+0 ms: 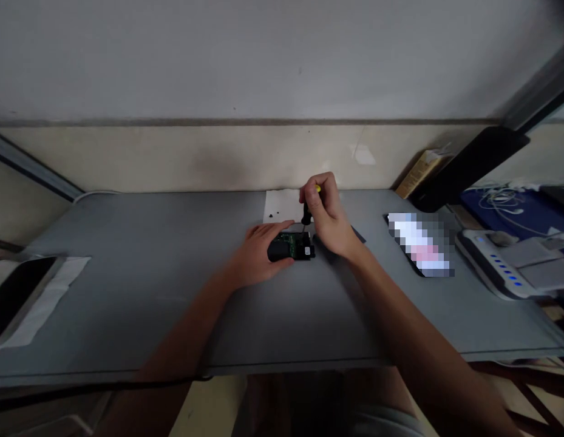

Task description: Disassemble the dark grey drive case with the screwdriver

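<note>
A small black device [291, 247] with an exposed green circuit board lies on the grey table [149, 285], near its middle. My left hand [257, 255] grips the device from the left side, fingers curled around it. My right hand [325, 215] is closed around a screwdriver [306, 212] with a black and yellow handle, held upright with its tip down on the device's board.
A white paper sheet [279, 203] with small dark bits lies behind the device. A phone [421, 246] lies to the right, a power strip with blue lights [500, 267] further right. A dark tablet [15, 294] on white paper sits at the left edge. A black lamp head [468, 167] leans at the back right.
</note>
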{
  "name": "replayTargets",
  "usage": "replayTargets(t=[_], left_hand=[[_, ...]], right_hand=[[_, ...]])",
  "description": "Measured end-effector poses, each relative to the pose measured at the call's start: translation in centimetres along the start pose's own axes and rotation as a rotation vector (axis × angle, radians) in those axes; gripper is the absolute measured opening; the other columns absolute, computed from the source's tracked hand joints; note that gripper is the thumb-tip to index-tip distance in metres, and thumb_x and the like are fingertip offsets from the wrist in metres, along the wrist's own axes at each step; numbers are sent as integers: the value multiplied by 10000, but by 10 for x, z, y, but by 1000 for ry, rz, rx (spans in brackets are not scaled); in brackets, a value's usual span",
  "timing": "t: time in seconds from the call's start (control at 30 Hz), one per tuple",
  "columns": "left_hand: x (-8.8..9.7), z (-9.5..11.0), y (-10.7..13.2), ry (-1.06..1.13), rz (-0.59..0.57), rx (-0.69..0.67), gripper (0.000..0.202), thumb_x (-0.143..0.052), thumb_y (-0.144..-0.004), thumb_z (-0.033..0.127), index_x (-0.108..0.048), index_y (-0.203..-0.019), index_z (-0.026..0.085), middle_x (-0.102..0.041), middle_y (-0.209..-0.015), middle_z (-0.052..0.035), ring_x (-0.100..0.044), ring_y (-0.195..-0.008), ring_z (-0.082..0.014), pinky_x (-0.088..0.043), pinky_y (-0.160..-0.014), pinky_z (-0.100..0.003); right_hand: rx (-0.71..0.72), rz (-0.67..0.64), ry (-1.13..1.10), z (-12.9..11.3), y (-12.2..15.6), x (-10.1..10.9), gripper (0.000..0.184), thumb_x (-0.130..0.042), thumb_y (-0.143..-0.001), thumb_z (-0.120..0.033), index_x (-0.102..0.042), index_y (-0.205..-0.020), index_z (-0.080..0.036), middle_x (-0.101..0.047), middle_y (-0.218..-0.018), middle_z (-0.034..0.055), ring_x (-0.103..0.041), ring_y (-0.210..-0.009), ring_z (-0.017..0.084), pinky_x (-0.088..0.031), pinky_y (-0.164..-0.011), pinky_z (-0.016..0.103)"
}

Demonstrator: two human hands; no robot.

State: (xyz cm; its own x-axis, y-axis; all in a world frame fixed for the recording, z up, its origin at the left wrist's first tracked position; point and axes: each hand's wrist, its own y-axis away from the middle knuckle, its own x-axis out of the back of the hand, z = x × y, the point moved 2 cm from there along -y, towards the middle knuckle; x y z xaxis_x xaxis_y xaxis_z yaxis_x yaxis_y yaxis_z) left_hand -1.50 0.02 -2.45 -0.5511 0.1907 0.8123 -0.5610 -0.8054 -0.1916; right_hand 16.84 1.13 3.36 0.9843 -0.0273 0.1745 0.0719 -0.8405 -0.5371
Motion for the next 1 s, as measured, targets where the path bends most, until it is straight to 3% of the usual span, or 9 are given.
replayTargets(t=[0.17, 0.27, 0.37, 0.43, 0.53, 0.63, 0.8, 1.0], left_hand=[[0, 1, -1, -12, -15, -5, 656, -706, -920, 385, -460, -1522, 293, -571, -1535, -73, -489, -1436, -326, -316, -1219, -497], [0, 4, -1, -58, -24, -10, 604, -690, -939, 364, -481, -1499, 271, -589, -1514, -86, -488, -1436, -325, -309, -1220, -515], [-1, 6, -2, -68, -17, -12, 591, -692, -942, 360, -488, -1492, 289, -603, -1498, -81, -514, -1412, -325, -326, -1210, -529], [-1, 6, -2, -64, -7, -16, 575, -706, -931, 349, -511, -1469, 296, -623, -1470, -74, -535, -1388, -321, -339, -1202, -528], [-2, 6, -2, -75, 2, -39, 420, -710, -921, 317, -621, -1331, 293, -667, -1396, -54, -567, -1345, -311, -355, -1188, -521], [-2, 5, -2, -84, 9, -70, 258, -700, -928, 310, -701, -1186, 291, -673, -1379, -43, -575, -1328, -305, -368, -1178, -520], [-3, 2, -1, -77, 1, -70, 223, -708, -937, 331, -725, -1155, 284, -663, -1404, -50, -560, -1352, -305, -372, -1173, -526], [-3, 5, -1, -67, 9, -73, 264, -716, -937, 325, -729, -1200, 305, -685, -1357, -40, -578, -1324, -295, -378, -1159, -514]], right_hand=[[-93, -7, -330, 4, 4, -4, 408, -457, -994, -678, -522, -958, -277, -529, -775, -5, -532, -711, 167, -492, -716, 347], [-170, 30, -451, 4, 5, -7, 402, -442, -981, -689, -474, -965, -289, -452, -710, -33, -459, -609, 156, -465, -633, 334], [-189, 80, -475, 4, 6, -11, 400, -441, -973, -697, -415, -962, -298, -407, -688, -50, -392, -565, 151, -415, -573, 314], [-185, 108, -489, 7, 7, -12, 400, -531, -951, -665, -379, -922, -296, -393, -678, -60, -371, -554, 141, -388, -553, 297], [-181, 141, -466, 11, 8, -9, 427, -627, -915, -616, -358, -867, -289, -441, -704, -53, -414, -576, 133, -403, -565, 288], [-171, 164, -404, 12, 7, -4, 398, -574, -935, -643, -411, -868, -286, -520, -779, -15, -504, -638, 150, -461, -608, 314], [-202, 31, -407, 6, 5, 2, 399, -468, -965, -674, -526, -983, -280, -501, -759, -2, -513, -649, 173, -494, -664, 351], [-200, 125, -436, 10, 7, -2, 401, -432, -971, -693, -425, -960, -291, -390, -692, -43, -396, -571, 155, -440, -590, 319]])
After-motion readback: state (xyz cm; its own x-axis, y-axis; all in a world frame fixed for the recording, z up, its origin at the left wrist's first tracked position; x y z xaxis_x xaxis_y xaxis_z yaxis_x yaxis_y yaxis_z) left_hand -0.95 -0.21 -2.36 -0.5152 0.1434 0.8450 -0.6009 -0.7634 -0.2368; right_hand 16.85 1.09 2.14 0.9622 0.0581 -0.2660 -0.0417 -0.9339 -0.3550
